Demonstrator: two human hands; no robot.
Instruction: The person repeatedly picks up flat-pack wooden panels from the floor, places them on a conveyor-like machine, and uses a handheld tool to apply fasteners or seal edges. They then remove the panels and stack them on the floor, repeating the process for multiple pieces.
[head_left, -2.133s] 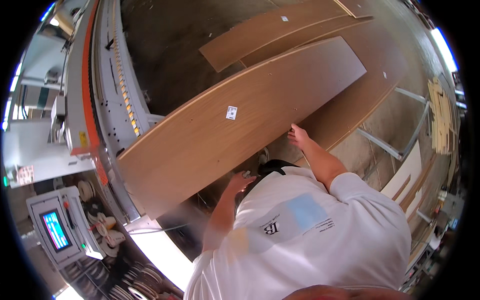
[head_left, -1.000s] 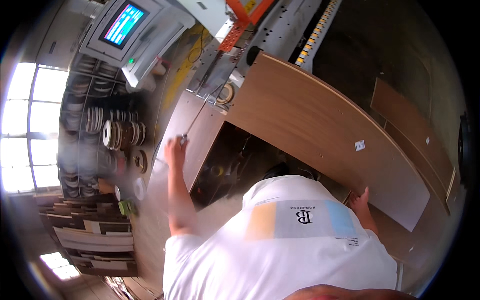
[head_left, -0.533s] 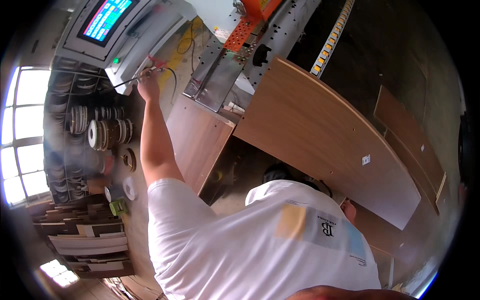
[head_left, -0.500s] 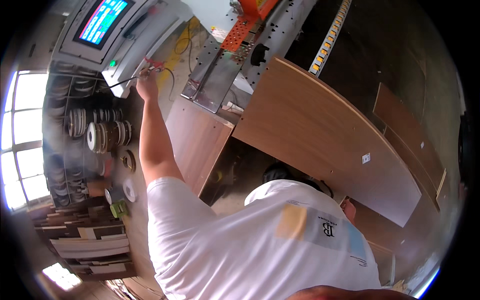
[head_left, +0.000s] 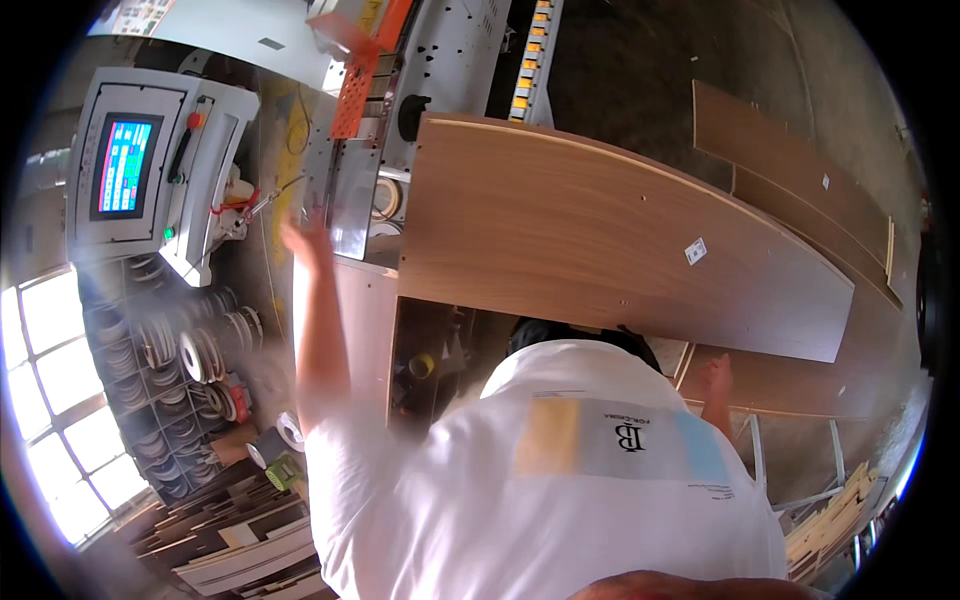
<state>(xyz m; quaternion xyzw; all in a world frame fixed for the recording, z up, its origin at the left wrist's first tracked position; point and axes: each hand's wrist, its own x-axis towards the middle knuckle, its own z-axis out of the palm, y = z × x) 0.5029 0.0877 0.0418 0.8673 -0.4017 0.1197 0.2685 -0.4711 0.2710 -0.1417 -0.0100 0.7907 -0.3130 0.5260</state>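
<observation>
My left hand [head_left: 310, 243] is raised on the left, smeared by motion. It is beside the metal edge of the machine bed [head_left: 350, 205], apart from a thin metal air gun with red on it [head_left: 255, 203] at the side of the control console. Whether it is open or closed cannot be made out. Beyond the near edge of a large brown wood panel [head_left: 560, 220], my right hand [head_left: 717, 377] hovers over a lower brown board [head_left: 780, 390]. Its fingers look loosely apart, with nothing visible in them. A small white label [head_left: 696, 250] sticks to the large panel.
A grey console with a lit screen [head_left: 127, 165] stands at the left. Behind the panel are an orange perforated bracket [head_left: 355, 95] and a roller rail [head_left: 530, 65]. Rolls of edge banding [head_left: 200, 357] fill a rack at left. More brown boards [head_left: 790, 160] lie far right.
My left hand has let go of the air gun and come away from it. My right hand has moved up and right. The view has turned, and the large panel appears farther left.
</observation>
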